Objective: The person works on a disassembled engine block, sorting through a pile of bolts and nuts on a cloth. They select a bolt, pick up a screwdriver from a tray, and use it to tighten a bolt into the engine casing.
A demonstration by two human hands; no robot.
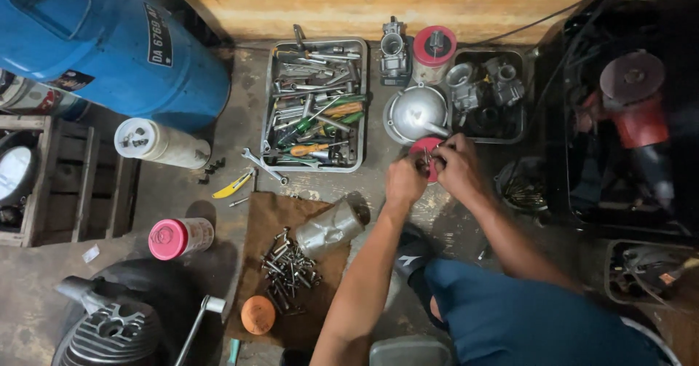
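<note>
Here both hands are meeting over a small red round lid [426, 150] lying on the floor [182, 199] beside a metal funnel [415, 111]. The left hand [405, 181] and right hand [457, 166] are pinching a tiny part between fingertips, too small to identify. A pink-capped white spray can [180, 237] is lying near a brown cloth [269, 213], and a rectangular dark label [159, 37] is sitting on the blue tank [95, 38].

I see a stained concrete floor [182, 199] carrying a metal tool tray [268, 104], a brown cloth [266, 220] with bolts [290, 268], a pink-capped spray can [180, 237] and a wrench [263, 166].
</note>
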